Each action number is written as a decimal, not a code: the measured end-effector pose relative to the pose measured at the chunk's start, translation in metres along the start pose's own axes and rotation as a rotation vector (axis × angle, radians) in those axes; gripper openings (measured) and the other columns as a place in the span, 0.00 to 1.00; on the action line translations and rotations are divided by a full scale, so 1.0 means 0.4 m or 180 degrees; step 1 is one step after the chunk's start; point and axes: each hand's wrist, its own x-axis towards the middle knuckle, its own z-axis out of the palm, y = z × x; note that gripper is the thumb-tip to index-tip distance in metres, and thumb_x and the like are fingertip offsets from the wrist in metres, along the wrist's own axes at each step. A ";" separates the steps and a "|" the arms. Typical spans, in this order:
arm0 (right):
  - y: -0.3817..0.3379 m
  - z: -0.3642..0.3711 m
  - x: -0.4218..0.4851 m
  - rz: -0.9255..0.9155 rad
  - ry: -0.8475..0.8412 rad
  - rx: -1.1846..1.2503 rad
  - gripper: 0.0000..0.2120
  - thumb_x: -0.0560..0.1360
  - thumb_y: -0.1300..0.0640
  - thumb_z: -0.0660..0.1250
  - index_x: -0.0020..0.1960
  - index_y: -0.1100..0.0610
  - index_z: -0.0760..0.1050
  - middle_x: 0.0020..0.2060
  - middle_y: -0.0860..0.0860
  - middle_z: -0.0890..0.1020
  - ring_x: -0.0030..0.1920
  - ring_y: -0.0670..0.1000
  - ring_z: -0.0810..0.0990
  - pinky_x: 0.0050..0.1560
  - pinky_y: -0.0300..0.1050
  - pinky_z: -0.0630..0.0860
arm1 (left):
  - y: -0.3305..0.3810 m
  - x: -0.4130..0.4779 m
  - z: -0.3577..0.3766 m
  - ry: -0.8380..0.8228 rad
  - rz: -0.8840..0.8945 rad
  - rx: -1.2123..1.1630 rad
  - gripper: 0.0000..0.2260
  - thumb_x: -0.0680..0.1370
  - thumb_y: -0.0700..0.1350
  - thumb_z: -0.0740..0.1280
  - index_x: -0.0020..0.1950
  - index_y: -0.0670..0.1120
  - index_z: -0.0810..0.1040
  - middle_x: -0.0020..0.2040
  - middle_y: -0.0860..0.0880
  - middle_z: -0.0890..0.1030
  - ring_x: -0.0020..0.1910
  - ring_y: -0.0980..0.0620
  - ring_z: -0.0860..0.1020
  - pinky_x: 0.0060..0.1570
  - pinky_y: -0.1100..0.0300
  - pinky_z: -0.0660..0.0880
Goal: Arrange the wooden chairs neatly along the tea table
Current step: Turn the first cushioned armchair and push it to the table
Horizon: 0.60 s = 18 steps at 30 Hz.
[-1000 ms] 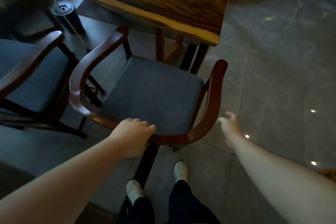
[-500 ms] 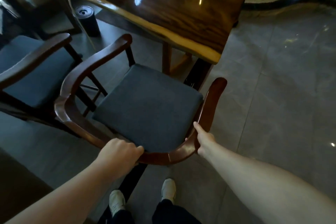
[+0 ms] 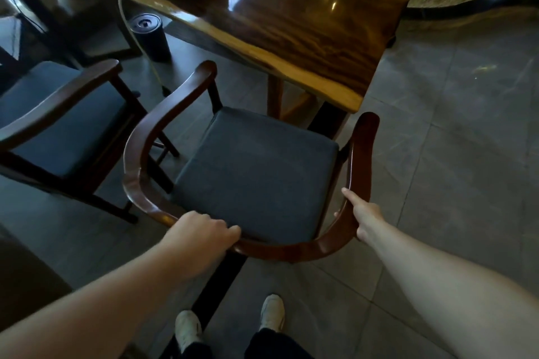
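**Both hands on the chair's curved back rail**

The chair (image 3: 256,172) stands at the centre of the view, its dark seat cushion facing the desk (image 3: 315,29), which lies at 12 o'clock. The front of the seat sits just at the desk's near corner, with the chair's right arm tip beside that corner.

The left hand (image 3: 201,234) is closed over the back rail at 7 o'clock of the seat, fingers curled onto the rail's inner edge. The right hand (image 3: 361,213) is clamped on the rail's right bend at 4 o'clock, thumb lying along the inner edge and the other fingers hidden behind the wood.

A second chair (image 3: 64,125) stands at 9 o'clock, just beside the first, their arms close but apart. A dark cylinder (image 3: 150,36) rests on the floor (image 3: 452,154) under the desk at 11 o'clock, with a pale cord (image 3: 131,32) hanging past it. Two pale shoes (image 3: 230,323) show at 6 o'clock.
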 end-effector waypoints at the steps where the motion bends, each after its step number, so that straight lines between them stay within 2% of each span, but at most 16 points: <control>1: 0.009 0.003 -0.003 0.0004 0.0001 -0.0003 0.15 0.71 0.52 0.78 0.47 0.60 0.77 0.39 0.60 0.84 0.34 0.59 0.83 0.35 0.51 0.80 | -0.024 -0.005 -0.003 -0.0095 0.0194 0.0136 0.09 0.80 0.47 0.58 0.60 0.51 0.70 0.52 0.50 0.81 0.50 0.45 0.81 0.45 0.51 0.75; 5: 0.048 0.027 -0.020 -0.0053 0.0045 0.0015 0.13 0.72 0.54 0.77 0.48 0.63 0.78 0.37 0.60 0.84 0.30 0.58 0.84 0.33 0.50 0.81 | -0.083 -0.019 -0.013 -0.0216 0.0624 0.0191 0.11 0.80 0.49 0.57 0.60 0.52 0.73 0.53 0.51 0.81 0.53 0.46 0.80 0.51 0.51 0.75; 7: 0.066 0.050 -0.034 -0.0022 0.0047 0.0023 0.14 0.72 0.54 0.77 0.49 0.63 0.79 0.38 0.60 0.84 0.29 0.57 0.84 0.33 0.51 0.82 | -0.112 -0.040 -0.026 -0.0292 0.0518 0.0237 0.11 0.81 0.48 0.56 0.62 0.52 0.72 0.55 0.52 0.81 0.55 0.47 0.79 0.52 0.54 0.73; 10: 0.076 0.087 -0.051 -0.0030 0.0075 0.0105 0.14 0.72 0.53 0.77 0.50 0.63 0.80 0.40 0.60 0.85 0.30 0.57 0.85 0.38 0.54 0.84 | -0.142 -0.049 -0.019 -0.0315 0.0380 0.0352 0.12 0.82 0.48 0.56 0.65 0.53 0.71 0.55 0.52 0.81 0.53 0.48 0.79 0.49 0.55 0.71; 18: 0.030 0.112 -0.051 -0.0042 0.0128 0.0073 0.15 0.73 0.53 0.76 0.52 0.62 0.78 0.42 0.60 0.84 0.34 0.58 0.85 0.38 0.53 0.84 | -0.177 -0.026 -0.037 -0.0058 0.0103 0.0414 0.09 0.80 0.47 0.58 0.59 0.54 0.73 0.52 0.53 0.82 0.50 0.48 0.81 0.46 0.55 0.74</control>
